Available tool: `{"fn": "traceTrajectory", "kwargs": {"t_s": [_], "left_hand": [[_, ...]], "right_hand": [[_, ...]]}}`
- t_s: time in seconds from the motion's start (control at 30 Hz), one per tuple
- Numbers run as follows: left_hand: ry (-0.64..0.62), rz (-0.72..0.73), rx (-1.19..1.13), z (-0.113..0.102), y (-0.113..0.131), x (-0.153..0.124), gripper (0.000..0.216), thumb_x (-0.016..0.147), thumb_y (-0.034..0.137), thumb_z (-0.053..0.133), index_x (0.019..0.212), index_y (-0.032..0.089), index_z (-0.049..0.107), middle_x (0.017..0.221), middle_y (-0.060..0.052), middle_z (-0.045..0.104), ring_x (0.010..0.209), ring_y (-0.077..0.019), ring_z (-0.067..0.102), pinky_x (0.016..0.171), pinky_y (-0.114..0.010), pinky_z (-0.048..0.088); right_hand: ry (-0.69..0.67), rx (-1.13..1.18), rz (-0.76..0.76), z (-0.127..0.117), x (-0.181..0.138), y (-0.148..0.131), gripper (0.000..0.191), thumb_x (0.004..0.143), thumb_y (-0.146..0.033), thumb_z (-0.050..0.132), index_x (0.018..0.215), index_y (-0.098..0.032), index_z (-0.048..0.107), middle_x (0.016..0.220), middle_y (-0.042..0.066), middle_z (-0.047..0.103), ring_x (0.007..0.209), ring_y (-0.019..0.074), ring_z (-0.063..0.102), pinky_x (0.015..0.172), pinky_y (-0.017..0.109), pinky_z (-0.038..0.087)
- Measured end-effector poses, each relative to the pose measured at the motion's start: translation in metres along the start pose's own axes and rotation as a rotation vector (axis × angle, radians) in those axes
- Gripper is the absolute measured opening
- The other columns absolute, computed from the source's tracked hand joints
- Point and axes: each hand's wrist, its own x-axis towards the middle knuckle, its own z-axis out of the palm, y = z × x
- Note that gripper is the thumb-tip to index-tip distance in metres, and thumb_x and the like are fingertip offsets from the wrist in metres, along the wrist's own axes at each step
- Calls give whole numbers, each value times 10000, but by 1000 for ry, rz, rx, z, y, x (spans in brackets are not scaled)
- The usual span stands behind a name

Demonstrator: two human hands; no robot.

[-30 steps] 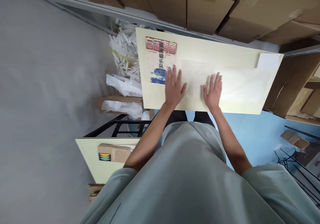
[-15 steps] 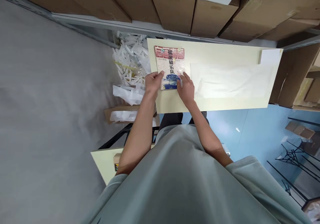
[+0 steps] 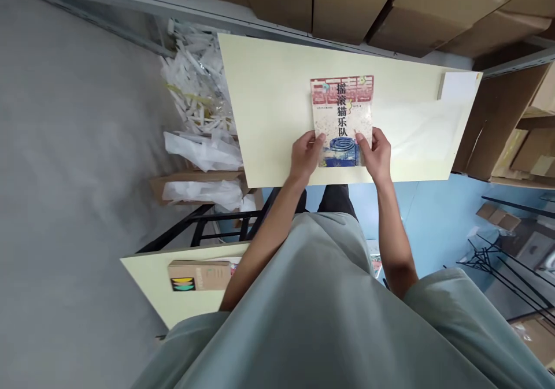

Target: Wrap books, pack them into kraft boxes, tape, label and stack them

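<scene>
Between my two hands is a book (image 3: 342,111) with a red patterned band at the top, black Chinese characters down the middle and a blue picture below. My left hand (image 3: 307,156) is closed on its lower left edge, thumb on the cover. On the opposite edge, my right hand (image 3: 376,153) grips it the same way, its fingers behind. The book is over a pale cream tabletop (image 3: 269,106). To the right of it, a thin white paper sheet (image 3: 416,134) lies flat, hard to make out against the table.
A white pad or box (image 3: 459,85) sits at the table's right end. Cardboard boxes (image 3: 277,2) line a shelf behind. Left of the table are shredded paper scraps (image 3: 199,82). A second table (image 3: 151,273) at lower left bears a brown package (image 3: 202,275).
The book has moved right along the table, over where the white sheet begins. My right hand has shifted from the cover's lower corner to a grip on the right edge. The view has shifted.
</scene>
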Motion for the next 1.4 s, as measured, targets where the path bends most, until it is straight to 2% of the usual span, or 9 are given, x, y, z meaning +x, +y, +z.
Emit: {"fn": "traceTrajectory", "kwargs": {"t_s": [0.13, 0.37, 0.5, 0.63, 0.83, 1.1, 1.2, 1.3, 1.4], "left_hand": [[47, 21, 68, 33, -31, 16, 353, 1074, 495, 664, 1148, 194, 832, 1103, -103, 858, 1095, -282, 810, 1000, -386, 658], [190, -20, 241, 46, -51, 22, 361, 1060, 301, 586, 1291, 228, 853, 1262, -100, 861, 1204, -299, 794, 1097, -430, 647], [371, -46, 421, 43, -49, 18, 309, 1088, 344, 646, 1326, 227, 805, 1341, -149, 771, 1250, -308, 750, 1161, -462, 615], [500, -151, 513, 41, -45, 26, 310, 1073, 351, 740, 1343, 203, 706, 1270, -156, 720, 1200, -310, 731, 1187, -497, 579], [467, -199, 508, 50, -35, 42, 151, 1034, 263, 766, 943, 218, 654, 1094, -106, 688, 1031, -260, 706, 1116, -449, 578], [399, -8, 493, 57, 12, 5, 135, 1065, 300, 736, 1045, 238, 617, 890, -16, 688, 876, -214, 708, 916, -341, 573], [348, 50, 404, 77, 40, -11, 226, 1048, 321, 774, 1163, 231, 601, 905, 6, 686, 796, -162, 690, 834, -292, 571], [286, 50, 276, 108, 60, -16, 328, 1021, 322, 816, 1245, 244, 590, 889, 32, 675, 726, -128, 670, 746, -246, 564], [188, 67, 204, 139, 73, -14, 292, 1029, 374, 831, 1194, 257, 621, 865, 36, 668, 681, -125, 658, 671, -239, 559]], "right_hand": [[-21, 11, 56, -6, 20, 48, 769, 969, -954, 631, 1198, -226, 717, 1083, 104, 797, 1053, 276, 758, 990, 439, 665], [-105, -99, 138, 0, 46, 99, 603, 1013, -819, 690, 1146, -231, 708, 895, 26, 695, 844, 214, 646, 899, 396, 644], [-68, -240, 64, -5, 37, 95, 513, 1118, -614, 646, 1427, -205, 670, 1243, 147, 729, 1075, 278, 718, 1052, 489, 651], [-113, -410, -111, -7, 20, 75, 515, 1194, -460, 515, 1658, -239, 550, 1597, 222, 547, 1486, 381, 612, 1209, 601, 610], [-303, -604, -159, -5, 10, 64, 475, 1183, -258, 501, 1646, -173, 563, 1735, 246, 461, 1551, 379, 579, 1266, 600, 591], [-323, -439, -166, -19, 16, 79, 447, 1166, -281, 550, 1601, -200, 613, 1774, 214, 498, 1631, 378, 528, 1352, 641, 498], [-321, -277, -128, -26, 18, 78, 398, 1141, -314, 612, 1514, -201, 693, 1685, 203, 612, 1604, 360, 568, 1352, 605, 510], [-318, 3, -70, -41, 17, 68, 354, 1155, -438, 594, 1408, -251, 758, 1526, 147, 737, 1402, 304, 730, 1167, 484, 665], [-242, 225, -16, -65, 12, 53, 468, 1158, -643, 546, 1342, -286, 787, 1400, 94, 796, 1215, 259, 805, 1004, 401, 715]]}}
